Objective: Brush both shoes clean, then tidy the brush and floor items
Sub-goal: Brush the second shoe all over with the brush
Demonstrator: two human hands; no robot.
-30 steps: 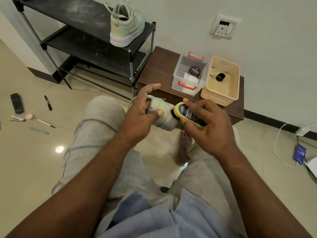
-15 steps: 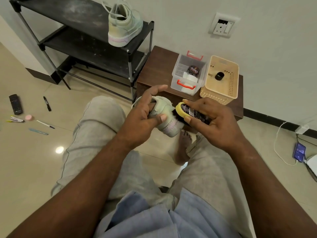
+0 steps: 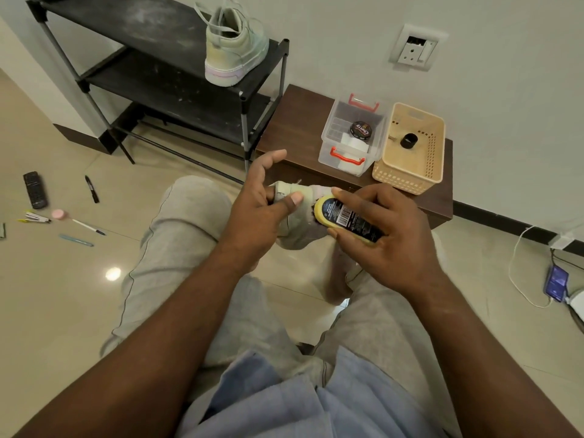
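Left hand: My left hand (image 3: pixel 262 213) grips the pale green canvas sneaker (image 3: pixel 295 230) above my knees, thumb pressed across its side, forefinger lifted clear. I judge this grip braces the shoe against the strokes.
Right hand: My right hand (image 3: pixel 392 238) is wrapped round the yellow oval brush with a black label (image 3: pixel 349 218), its bristles meeting the sneaker. Fingers run along both edges, which should send the pressure straight down.
Shoe 2: The matching pale green high-top (image 3: pixel 235 49) stands heel towards me on the top tier of the black metal shoe rack (image 3: pixel 142 26), well apart from the work. I cannot tell whether it has been brushed.
Counter: The low dark brown wooden counter (image 3: pixel 294 121) just beyond my hands carries a clear plastic box with red handles (image 3: pixel 328 150) and a beige perforated plastic basket (image 3: pixel 407 181), side by side. Either looks a likely home for the brush.
Floor: On the cream tiled floor (image 3: pixel 79 311) to my left lie a black remote control (image 3: pixel 34 189), a black marker (image 3: pixel 92 189) and a light blue pen (image 3: pixel 76 240), among other small items, none yet gathered.
Stage: Brushing, by my reading, with the tidying not yet begun.
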